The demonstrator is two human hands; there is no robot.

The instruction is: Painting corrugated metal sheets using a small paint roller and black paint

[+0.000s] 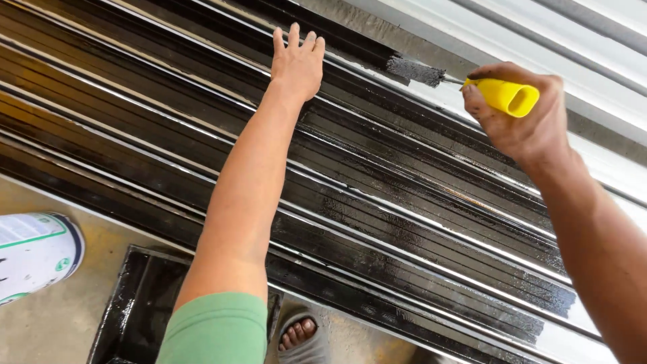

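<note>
Green sleeve [217, 328] lowest in frame; left hand [297, 62] lies flat, fingers spread, on wet black slats [404, 222] at top centre. Right hand [522, 114] grips the yellow-handled roller [472, 84] upper right. Palm could smear paint; drips may land beside the tray [135, 303].

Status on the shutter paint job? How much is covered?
Done: most of the slatted shutter is glossy black. In hand: the right hand holds a roller by its yellow handle, its head at the edge of the black, while the left hand presses flat on painted slats. Left: the pale slats above the roller and a bare strip at lower right. A black tray sits on the floor.
</note>
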